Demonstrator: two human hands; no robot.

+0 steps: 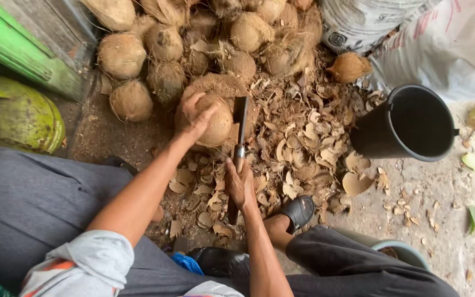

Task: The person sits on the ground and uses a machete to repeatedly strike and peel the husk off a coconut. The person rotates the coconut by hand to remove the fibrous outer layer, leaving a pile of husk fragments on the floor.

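My left hand [195, 114] grips a husked brown coconut [216, 124] and steadies it on the ground. My right hand [241, 184] is closed around the handle of a cleaver [240, 118], whose dark blade stands against the coconut's right side. Broken shell pieces [298, 151] lie scattered around and beneath the coconut. A heap of whole coconuts [166, 60] is piled just beyond my left hand.
A black bucket [408, 124] stands to the right on the concrete. White sacks [413, 33] sit at the top right. A green gas cylinder [20, 115] and a green wooden frame [26, 49] are at the left. My sandalled foot [298, 212] rests among the shells.
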